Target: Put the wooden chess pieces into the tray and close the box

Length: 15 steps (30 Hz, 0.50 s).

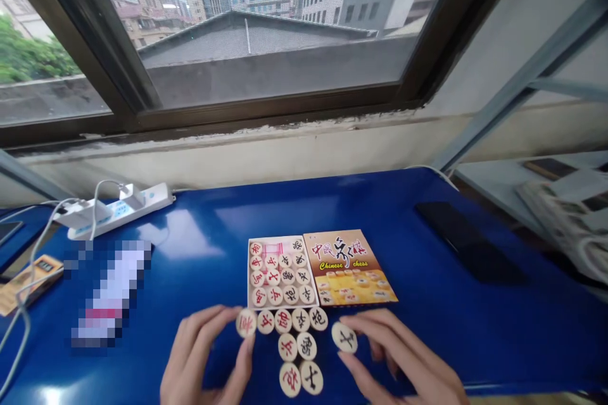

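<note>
left hand (204, 354), lower centre of the frame: bare, entering from the bottom edge, fingers bent and bunched, thumb opposed; fingertips pinching a round, pale, wood-like disc with a red character (246, 323), held by its edge.

right hand (403, 354), lower right of centre: bare, wrist toward the bottom edge, index finger arched over, thumb below, the other fingers curled behind; thumb and index finger gripping a round, pale disc with a black character (344, 337), its face turned up. whether either disc touches the table, i cannot tell from here.

between the hands, bottom centre: eight loose pale discs (306, 347), smooth-faced, thick-edged, marked in red or black; four in a row, then two pairs below, side by side.

above these, centre: one shallow white square box (249, 272), open, its discs lying flat in rows; just beside it on the right, one orange-and-yellow printed card lid (350, 266), lettered "chinese chess".

beneath all: one glossy blue tabletop (213, 215), reflecting window light.

left side of the frame: one long white plastic power strip (154, 202), plugs and cables attached. right side: one flat, black, rectangular object (468, 243).

across the top: one dark brown window frame (285, 107), its glass giving onto grey buildings.
</note>
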Each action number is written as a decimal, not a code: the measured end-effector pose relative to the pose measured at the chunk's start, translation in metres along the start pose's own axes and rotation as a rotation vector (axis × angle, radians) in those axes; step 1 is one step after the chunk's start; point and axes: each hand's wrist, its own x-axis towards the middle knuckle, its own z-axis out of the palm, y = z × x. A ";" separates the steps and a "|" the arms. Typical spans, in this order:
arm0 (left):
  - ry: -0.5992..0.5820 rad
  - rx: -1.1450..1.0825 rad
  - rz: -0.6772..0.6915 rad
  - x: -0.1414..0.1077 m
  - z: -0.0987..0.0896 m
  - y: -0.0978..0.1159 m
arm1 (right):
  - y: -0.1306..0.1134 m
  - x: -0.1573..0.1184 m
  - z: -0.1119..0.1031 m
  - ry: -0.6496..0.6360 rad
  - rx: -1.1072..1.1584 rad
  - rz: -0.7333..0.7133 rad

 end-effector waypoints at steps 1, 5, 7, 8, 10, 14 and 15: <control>0.000 -0.015 0.014 0.015 0.002 0.003 | -0.001 0.012 -0.001 0.021 0.011 -0.015; -0.054 -0.149 0.186 0.080 0.024 0.014 | -0.001 0.067 0.001 0.053 0.036 -0.120; -0.146 -0.242 0.197 0.105 0.036 0.014 | 0.003 0.092 0.004 0.058 0.053 -0.146; -0.178 -0.285 0.195 0.114 0.042 0.012 | 0.007 0.103 0.006 0.055 0.060 -0.149; -0.220 -0.337 0.189 0.126 0.048 0.003 | 0.014 0.119 0.010 0.035 0.088 -0.144; -0.266 -0.343 0.205 0.132 0.050 -0.021 | 0.028 0.132 0.021 -0.056 0.153 -0.131; -0.270 -0.344 0.208 0.131 0.050 -0.026 | 0.031 0.132 0.025 -0.076 0.163 -0.131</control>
